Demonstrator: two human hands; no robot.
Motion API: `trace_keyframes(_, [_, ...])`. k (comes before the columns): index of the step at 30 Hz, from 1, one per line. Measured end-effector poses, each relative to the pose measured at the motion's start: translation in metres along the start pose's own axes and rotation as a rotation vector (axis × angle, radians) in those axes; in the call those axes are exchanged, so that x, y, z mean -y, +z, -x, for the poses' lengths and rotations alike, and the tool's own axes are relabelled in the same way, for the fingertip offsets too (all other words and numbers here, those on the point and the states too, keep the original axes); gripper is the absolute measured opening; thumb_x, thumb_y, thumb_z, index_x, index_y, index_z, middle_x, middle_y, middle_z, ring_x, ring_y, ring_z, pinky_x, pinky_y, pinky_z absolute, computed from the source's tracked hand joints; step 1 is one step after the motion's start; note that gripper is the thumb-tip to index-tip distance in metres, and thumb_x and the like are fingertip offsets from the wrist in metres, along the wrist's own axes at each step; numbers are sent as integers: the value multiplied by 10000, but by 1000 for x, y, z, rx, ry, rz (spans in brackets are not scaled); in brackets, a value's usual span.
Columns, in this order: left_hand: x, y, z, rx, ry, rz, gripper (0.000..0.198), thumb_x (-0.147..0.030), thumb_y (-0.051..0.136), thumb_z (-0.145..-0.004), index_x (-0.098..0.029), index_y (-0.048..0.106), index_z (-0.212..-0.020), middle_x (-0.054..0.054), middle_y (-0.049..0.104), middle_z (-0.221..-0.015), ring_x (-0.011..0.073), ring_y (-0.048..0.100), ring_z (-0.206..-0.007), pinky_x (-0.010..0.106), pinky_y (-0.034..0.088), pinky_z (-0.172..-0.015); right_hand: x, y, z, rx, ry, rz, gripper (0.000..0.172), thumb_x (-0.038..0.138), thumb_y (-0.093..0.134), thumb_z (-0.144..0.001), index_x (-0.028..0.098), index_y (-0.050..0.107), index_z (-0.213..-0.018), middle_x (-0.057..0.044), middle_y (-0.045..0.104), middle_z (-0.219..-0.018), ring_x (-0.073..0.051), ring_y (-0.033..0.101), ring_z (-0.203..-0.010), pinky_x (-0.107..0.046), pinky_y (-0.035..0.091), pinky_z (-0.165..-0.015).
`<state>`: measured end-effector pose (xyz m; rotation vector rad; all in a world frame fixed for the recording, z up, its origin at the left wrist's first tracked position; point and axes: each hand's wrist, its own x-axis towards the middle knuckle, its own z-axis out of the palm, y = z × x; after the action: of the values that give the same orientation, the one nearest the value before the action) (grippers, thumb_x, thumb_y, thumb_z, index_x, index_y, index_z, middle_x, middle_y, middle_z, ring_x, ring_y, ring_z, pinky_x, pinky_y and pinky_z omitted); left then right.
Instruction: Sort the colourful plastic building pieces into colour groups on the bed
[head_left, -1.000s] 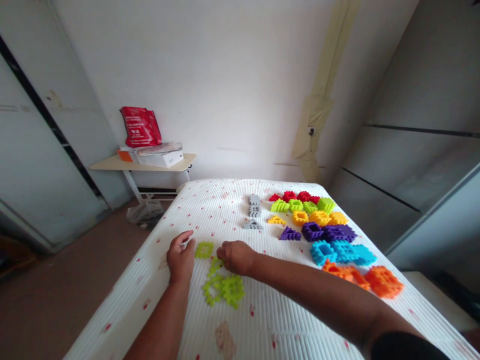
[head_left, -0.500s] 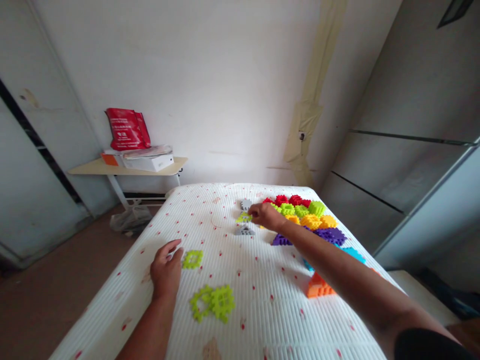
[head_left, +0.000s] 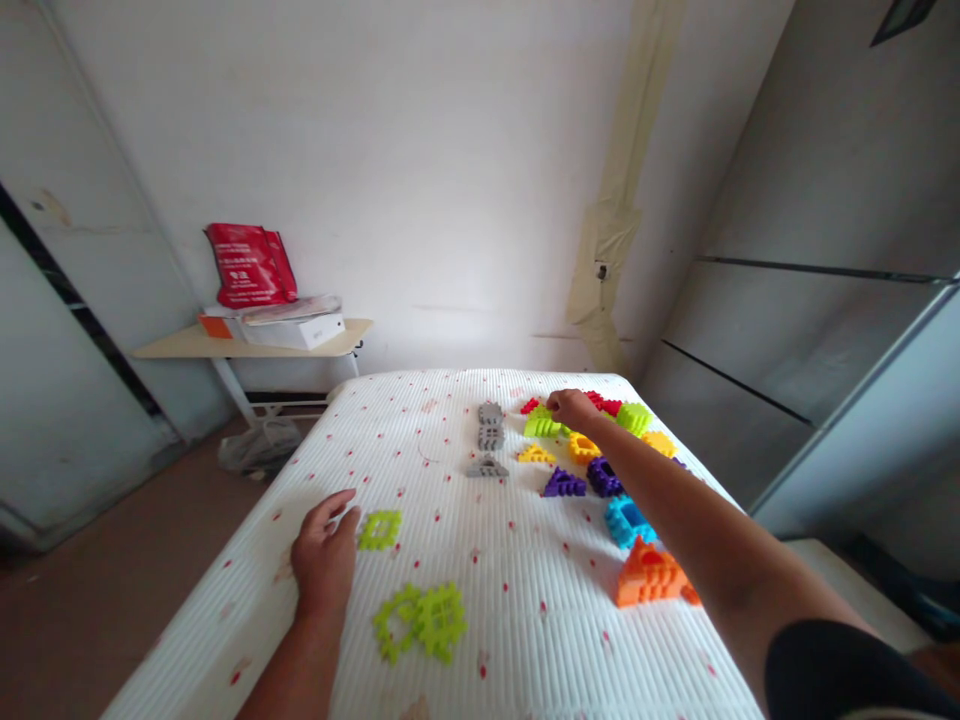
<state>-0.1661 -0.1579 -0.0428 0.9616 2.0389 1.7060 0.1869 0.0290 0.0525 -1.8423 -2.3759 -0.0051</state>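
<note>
Ribbed white mattress: the left hand lies half-open beside a lime block; the right hand curls at far red blocks, grip unclear.

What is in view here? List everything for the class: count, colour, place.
bed: one, white, under blocks
square block: one, lime, front
block cluster: one, lime, front
grey blocks: three, grey, middle
lime blocks: several, lime, far right
red blocks: several, red, far right
yellow blocks: several, yellow, right
purple blocks: several, purple, right
blue blocks: several, blue, right
orange blocks: several, orange, near right
side table: one, cream, by wall
bag: one, red, side table
box: one, white, side table
plastic bag: one, clear, floor
left hand: one, bare, by square block
right hand: one, bare, over red blocks
</note>
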Motion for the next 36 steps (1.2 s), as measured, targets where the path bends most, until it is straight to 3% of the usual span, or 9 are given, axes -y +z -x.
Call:
trace_keyframes(9, [-1, -1, 1, 5, -3, -1, 465, -441, 543, -605, -175, 655, -969, 63, 620, -952, 222, 562, -845, 390, 427, -858, -1, 3, -4, 34, 10, 71, 233, 75, 505, -700, 127, 685, -837, -61, 669, -800, -143, 566, -694, -198, 321, -541])
trace_keyframes(18, [1, 0, 0, 11, -1, 12, 464, -434, 548, -612, -168, 649, -979, 72, 622, -977, 228, 567, -852, 398, 430, -864, 0, 2, 0, 27, -2, 72, 235, 80, 516, -709, 127, 690, -860, -79, 678, -814, -169, 589, -739, -214, 364, -592])
trace_keyframes(25, [4, 0, -3, 16, 17, -32, 377, -360, 544, -676, -174, 639, -990, 66, 610, -962, 228, 571, -881, 413, 438, -873, 10, -24, 11, -27, -39, 38, 256, 65, 492, -720, 136, 683, -875, -57, 682, -838, -133, 580, -708, -192, 368, -596])
trace_keyframes(28, [3, -2, -3, 99, 36, -98, 332, -335, 547, -773, -151, 597, -1044, 86, 591, -1007, 225, 564, -929, 423, 459, -855, 26, -43, 36, -70, -154, -19, 249, 54, 502, -708, 140, 676, -863, -50, 671, -833, -127, 573, -719, -191, 375, -627])
trace_keyframes(31, [2, -7, -1, 157, 57, -149, 341, -362, 532, -842, -159, 542, -1115, 90, 559, -1117, 208, 558, -969, 416, 485, -828, 52, -50, 84, -121, -391, -204, 227, 76, 526, -716, 154, 661, -881, -45, 653, -839, -122, 572, -718, -197, 393, -637])
trace_keyframes(36, [4, -26, 7, 209, 87, -224, 356, -357, 528, -850, -172, 519, -1154, 94, 538, -1168, 205, 556, -988, 416, 493, -826, 91, -21, 185, 46, -679, -424, 213, 105, 481, -798, 173, 628, -935, -40, 619, -836, -118, 576, -719, -226, 435, -661])
